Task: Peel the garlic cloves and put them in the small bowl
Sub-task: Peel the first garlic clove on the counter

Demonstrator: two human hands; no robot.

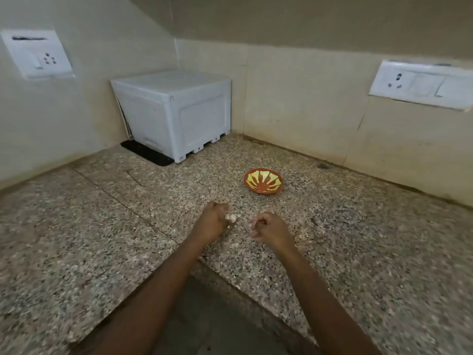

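Note:
My left hand (213, 220) hovers just above the speckled counter and holds a pale garlic clove (231, 217) at its fingertips. My right hand (268, 228) is a little to the right of it, with curled fingers; whether it pinches a bit of skin is too blurred to tell. The small orange bowl with yellow rays (263, 181) sits on the counter beyond my right hand, about a hand's length away, and looks empty.
A white plastic box (176, 111) stands in the back corner on a dark mat (146, 153). Wall sockets are on the left wall (38, 56) and the right wall (425, 84). The counter's front edge cuts inward (220, 272) between my forearms.

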